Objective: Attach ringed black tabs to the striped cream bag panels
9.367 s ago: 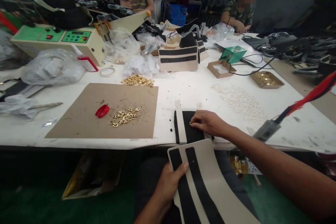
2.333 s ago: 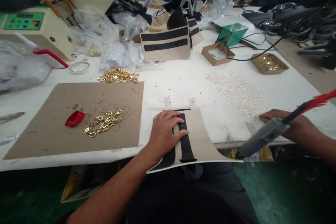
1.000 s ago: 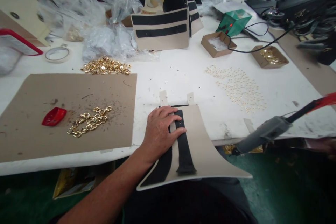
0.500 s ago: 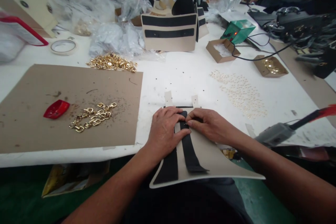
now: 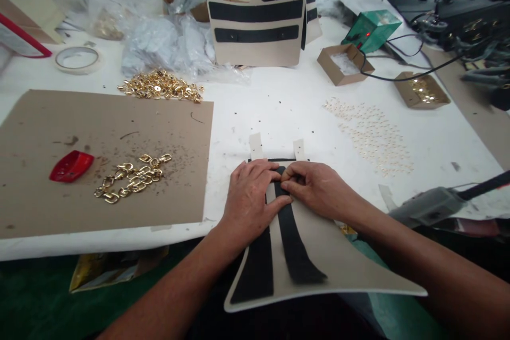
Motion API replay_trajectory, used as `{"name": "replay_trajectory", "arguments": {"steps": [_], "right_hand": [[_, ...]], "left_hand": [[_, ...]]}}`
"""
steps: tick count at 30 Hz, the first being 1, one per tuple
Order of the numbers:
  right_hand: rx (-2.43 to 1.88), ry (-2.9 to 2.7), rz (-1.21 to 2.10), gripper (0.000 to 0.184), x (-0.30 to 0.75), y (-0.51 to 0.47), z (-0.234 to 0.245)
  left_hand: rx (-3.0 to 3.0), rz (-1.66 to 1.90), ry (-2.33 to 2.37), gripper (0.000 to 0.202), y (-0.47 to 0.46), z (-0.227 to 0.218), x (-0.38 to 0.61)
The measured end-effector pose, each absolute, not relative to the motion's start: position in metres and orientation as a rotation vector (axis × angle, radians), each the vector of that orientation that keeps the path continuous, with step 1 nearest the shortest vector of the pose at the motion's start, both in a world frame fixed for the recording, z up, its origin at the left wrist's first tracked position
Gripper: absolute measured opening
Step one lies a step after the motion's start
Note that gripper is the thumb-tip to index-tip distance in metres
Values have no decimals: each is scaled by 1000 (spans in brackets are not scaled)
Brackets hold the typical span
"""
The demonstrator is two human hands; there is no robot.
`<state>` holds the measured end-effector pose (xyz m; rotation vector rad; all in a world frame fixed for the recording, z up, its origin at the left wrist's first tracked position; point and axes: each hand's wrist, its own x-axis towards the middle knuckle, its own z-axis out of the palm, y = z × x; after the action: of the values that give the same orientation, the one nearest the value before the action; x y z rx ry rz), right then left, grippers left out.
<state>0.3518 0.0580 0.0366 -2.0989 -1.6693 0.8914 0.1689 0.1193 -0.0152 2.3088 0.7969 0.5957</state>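
A beige panel [image 5: 319,244] with black strips lies over the table's front edge, its near end curling up. Flat on it, fingers stretched and thumb apart, my left hand [image 5: 251,196] presses beside the narrow black strip [image 5: 295,247]. That strip's near end stands loose from the panel. My right hand [image 5: 314,188] is closed in a pinch at the strip's upper part, close to my left thumb; whatever is between its fingertips is hidden. A wider black strip [image 5: 257,271] runs along the panel's left side. Two pale tabs, one a punched tab [image 5: 298,150], stick out beyond the far edge.
On brown cardboard [image 5: 175,207] lie gold chain links [image 5: 137,178] and a red dish [image 5: 71,166]. Behind are a gold hardware pile [image 5: 159,86], tape roll [image 5: 77,58] and finished-looking striped panel [image 5: 258,53]. Rightward are tiny pieces [image 5: 374,135], small boxes [image 5: 422,90] and a grey-handled tool [image 5: 428,207].
The view has shifted slightly down and closer. The panel's near end appears lower and larger. My right fingertips now cover the dark spot seen on the strip before; both hands stay in place.
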Motion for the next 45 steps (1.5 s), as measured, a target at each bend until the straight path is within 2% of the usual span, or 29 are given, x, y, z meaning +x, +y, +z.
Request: {"name": "replay_trajectory", "arguments": {"steps": [8,12,15,19,23,25,27,28,33,36,40,42,45], "right_hand": [[-2203,-1741,860,13,350,64,44],[-2143,-1689,832,8,351,62,39],[-1956,-1469,809,12,352,36,43],[-1993,-993,488,18,353,-51,46],[-2081,-544,169,32,367,-134,27],[-2091,-429,59,49,382,-148,14],[-2144,-444,70,67,397,-145,5],[-2190,-475,109,70,403,-139,2],[-2241,-513,278,49,407,-102,19],[-1861,-580,361,37,398,-73,51],[-1201,-642,626,37,374,-10,85],[-1055,-705,756,27,357,23,88],[-1020,-842,843,22,338,56,74]], "left_hand": [[2329,584,800,33,119,-9,171],[2356,598,787,36,119,-10,171],[2372,610,787,34,120,-10,172],[2402,635,765,30,123,-11,173],[2458,669,715,27,129,-15,175],[2475,676,697,27,131,-16,177],[2476,680,691,28,131,-14,178],[2470,680,691,28,130,-13,177],[2421,656,730,28,124,-9,173],[2387,640,759,29,122,-9,172],[2342,613,795,31,120,-7,171],[2328,603,800,32,119,-8,171],[2318,605,783,32,120,-9,170]]}}
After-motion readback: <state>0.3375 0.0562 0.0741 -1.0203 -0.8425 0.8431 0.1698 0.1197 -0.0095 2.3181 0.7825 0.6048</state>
